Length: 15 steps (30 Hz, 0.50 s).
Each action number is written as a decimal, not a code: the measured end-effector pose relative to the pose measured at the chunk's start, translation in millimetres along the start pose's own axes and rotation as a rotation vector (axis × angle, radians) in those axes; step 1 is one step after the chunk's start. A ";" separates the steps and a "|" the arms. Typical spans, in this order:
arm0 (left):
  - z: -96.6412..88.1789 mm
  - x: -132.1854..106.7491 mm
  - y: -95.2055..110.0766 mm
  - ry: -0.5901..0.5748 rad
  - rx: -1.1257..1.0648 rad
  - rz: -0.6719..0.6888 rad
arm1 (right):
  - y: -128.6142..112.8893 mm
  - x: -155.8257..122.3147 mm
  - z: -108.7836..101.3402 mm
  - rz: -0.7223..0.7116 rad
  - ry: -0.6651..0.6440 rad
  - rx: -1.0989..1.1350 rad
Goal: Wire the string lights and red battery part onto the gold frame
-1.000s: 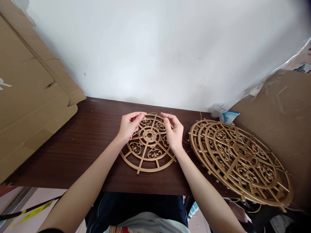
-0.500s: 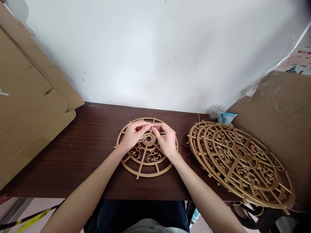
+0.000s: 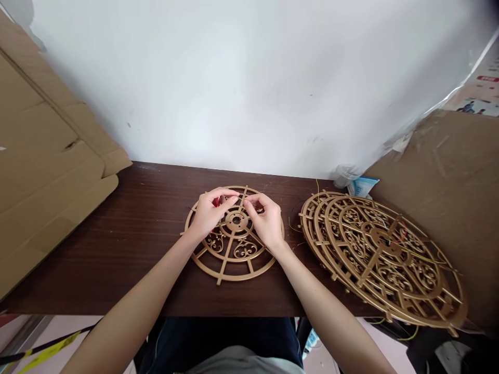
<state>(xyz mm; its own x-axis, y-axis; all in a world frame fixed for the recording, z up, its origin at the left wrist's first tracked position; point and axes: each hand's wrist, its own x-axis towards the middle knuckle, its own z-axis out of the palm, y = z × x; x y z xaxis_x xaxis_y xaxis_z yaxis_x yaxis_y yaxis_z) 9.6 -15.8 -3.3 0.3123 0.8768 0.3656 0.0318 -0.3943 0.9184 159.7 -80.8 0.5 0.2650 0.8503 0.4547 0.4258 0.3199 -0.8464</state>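
A round gold openwork disc (image 3: pixel 234 276) with scroll ornaments lies flat on the dark wood table, under both hands. My left hand (image 3: pixel 212 212) is over its upper left part, thumb and forefinger pinched together. A small red thing (image 3: pixel 217 201) shows inside that hand; its kind cannot be made out. My right hand (image 3: pixel 266 217) is over the upper right part, its thumb and forefinger closed on what looks like a thin wire (image 3: pixel 241 203) near the disc's centre hole. A small gap separates the two sets of fingertips.
Several similar gold discs (image 3: pixel 384 244) lie stacked at the right, with yellow and red wires on them. Behind them are a clear plastic cup (image 3: pixel 344 176) and a blue-white packet (image 3: pixel 363 186). Cardboard (image 3: pixel 50 156) stands at the left; a white wall (image 3: pixel 234 88) closes the back.
My fingertips, together before, have come apart slightly; my left hand has shifted a little left and up. More of the red thing shows in it. The view has shifted slightly.
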 end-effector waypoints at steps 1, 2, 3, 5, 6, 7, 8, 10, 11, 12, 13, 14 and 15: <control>0.0 0.0 0.4 -0.009 0.017 0.000 | -0.1 -0.1 -0.1 0.000 -0.001 0.000; 0.0 0.0 1.0 -0.020 0.033 -0.002 | -0.2 -0.1 -0.1 0.002 -0.002 0.000; 0.2 0.0 1.7 -0.027 0.044 -0.003 | -0.2 -0.1 -0.2 0.006 -0.003 0.000; 0.7 -0.2 3.2 -0.035 0.051 -0.007 | 0.6 -0.1 -0.3 0.011 -0.009 0.007; 1.0 -0.3 4.0 -0.036 0.052 -0.009 | 1.2 0.0 -0.2 0.009 -0.012 0.012; 1.3 -0.4 4.7 -0.037 0.052 -0.009 | 2.0 0.1 0.0 0.004 -0.017 0.017; 1.5 -0.6 5.5 -0.038 0.053 -0.009 | 2.8 0.2 0.3 -0.004 -0.023 0.021; 1.9 -1.0 7.0 -0.043 0.058 -0.008 | 4.0 0.3 0.9 -0.026 -0.032 0.018; 2.0 -1.2 7.7 -0.046 0.060 -0.008 | 4.3 0.3 1.2 -0.036 -0.036 0.013; 2.1 -1.4 8.5 -0.049 0.062 -0.008 | 4.4 0.2 1.4 -0.045 -0.039 0.008; 2.3 -1.6 9.2 -0.049 0.063 -0.007 | 4.3 0.1 1.5 -0.050 -0.040 0.006; 2.6 -1.8 9.9 -0.049 0.061 -0.006 | 4.1 0.0 1.5 -0.050 -0.040 0.009; 3.0 -2.0 10.5 -0.049 0.059 -0.005 | 3.7 0.0 1.5 -0.044 -0.040 0.017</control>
<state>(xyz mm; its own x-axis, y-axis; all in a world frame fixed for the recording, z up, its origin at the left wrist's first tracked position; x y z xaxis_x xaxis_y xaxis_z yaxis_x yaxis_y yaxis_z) 12.1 -22.5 5.2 0.3580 0.8647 0.3522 0.0885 -0.4069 0.9092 160.0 -79.1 -3.1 0.2113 0.8510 0.4809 0.4213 0.3646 -0.8304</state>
